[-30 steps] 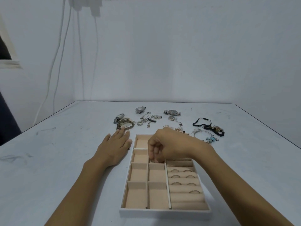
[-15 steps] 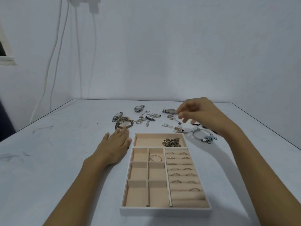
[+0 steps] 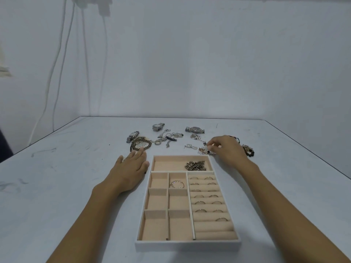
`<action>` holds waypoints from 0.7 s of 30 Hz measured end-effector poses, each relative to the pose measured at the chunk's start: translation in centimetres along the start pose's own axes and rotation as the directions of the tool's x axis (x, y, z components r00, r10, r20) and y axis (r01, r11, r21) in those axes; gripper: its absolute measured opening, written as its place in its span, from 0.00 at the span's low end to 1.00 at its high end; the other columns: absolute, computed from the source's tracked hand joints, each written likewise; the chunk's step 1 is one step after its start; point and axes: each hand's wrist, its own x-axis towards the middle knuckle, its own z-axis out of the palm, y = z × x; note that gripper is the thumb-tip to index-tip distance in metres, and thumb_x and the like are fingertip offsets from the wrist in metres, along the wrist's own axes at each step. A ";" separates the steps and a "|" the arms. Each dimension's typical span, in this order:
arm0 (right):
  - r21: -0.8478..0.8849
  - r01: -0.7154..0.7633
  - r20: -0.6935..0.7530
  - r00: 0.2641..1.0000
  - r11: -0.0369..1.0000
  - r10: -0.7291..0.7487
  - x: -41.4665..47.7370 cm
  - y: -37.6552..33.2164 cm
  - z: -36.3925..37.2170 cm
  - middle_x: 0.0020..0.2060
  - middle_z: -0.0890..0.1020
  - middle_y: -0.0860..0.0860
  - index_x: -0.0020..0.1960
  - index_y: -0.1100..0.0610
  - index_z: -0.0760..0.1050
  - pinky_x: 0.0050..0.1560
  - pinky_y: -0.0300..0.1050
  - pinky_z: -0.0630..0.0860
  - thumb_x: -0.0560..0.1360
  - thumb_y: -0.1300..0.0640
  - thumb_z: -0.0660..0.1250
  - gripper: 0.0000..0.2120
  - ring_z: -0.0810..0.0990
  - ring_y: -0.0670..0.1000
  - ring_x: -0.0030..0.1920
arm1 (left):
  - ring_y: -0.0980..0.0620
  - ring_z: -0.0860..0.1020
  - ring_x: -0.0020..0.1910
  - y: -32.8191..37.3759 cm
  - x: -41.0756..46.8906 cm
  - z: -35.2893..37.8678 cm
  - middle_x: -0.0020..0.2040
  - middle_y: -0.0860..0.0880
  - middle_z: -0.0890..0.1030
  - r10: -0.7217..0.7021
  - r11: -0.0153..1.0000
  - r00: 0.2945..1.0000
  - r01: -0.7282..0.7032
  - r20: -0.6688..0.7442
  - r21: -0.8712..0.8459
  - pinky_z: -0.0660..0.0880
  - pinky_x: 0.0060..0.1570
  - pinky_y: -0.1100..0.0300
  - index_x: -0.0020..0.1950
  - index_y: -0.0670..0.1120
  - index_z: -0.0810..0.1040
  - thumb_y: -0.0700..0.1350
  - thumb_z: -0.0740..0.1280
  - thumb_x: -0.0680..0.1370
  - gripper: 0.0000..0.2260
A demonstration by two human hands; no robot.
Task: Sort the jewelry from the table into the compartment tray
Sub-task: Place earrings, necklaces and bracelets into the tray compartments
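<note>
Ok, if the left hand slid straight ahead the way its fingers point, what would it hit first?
Probably the tangled gold chain, lying just beyond the fingertips of the left hand, though the gap between them is hard to judge.

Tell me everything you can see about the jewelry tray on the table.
The tray is a flat rectangle with a white rim and beige, velvet-looking lining, lying flat on the table, short side toward the person. A wide compartment spans its far end and holds a pile of small metal pieces. Nearer, six square compartments sit left; one holds a beaded hoop. Padded rolls at right hold rings. The left hand lies flat beside its far left corner; contact is unclear.
</note>
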 end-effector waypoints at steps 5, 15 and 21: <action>-0.042 0.031 -0.028 0.999 0.999 -0.033 0.5 0.0 1.3 0.43 0.77 0.47 0.56 0.45 0.81 0.41 0.45 0.68 0.78 0.48 0.64 0.10 0.75 0.49 0.48 | 0.53 0.45 0.78 -0.1 0.2 0.0 0.79 0.52 0.44 -0.005 1.000 1.000 0.005 0.007 -0.011 0.44 0.75 0.50 0.79 0.48 0.48 0.51 0.44 0.84 0.23; -0.055 0.022 0.080 0.997 0.998 -0.018 1.2 -0.4 1.4 0.46 0.79 0.48 0.51 0.47 0.80 0.42 0.44 0.70 0.75 0.58 0.66 0.09 0.75 0.50 0.51 | 0.52 0.45 0.78 0.1 0.2 -0.2 0.79 0.51 0.44 -0.008 1.000 1.000 0.008 0.020 -0.001 0.44 0.75 0.49 0.79 0.47 0.48 0.50 0.44 0.84 0.23; -0.131 0.007 0.089 0.996 0.991 0.005 1.7 -1.2 1.6 0.43 0.78 0.46 0.43 0.48 0.80 0.42 0.43 0.69 0.76 0.59 0.65 0.08 0.77 0.50 0.47 | 0.52 0.44 0.78 0.1 0.3 -0.3 0.79 0.52 0.44 -0.011 1.000 0.999 0.011 0.033 -0.003 0.44 0.75 0.49 0.79 0.48 0.47 0.51 0.44 0.84 0.23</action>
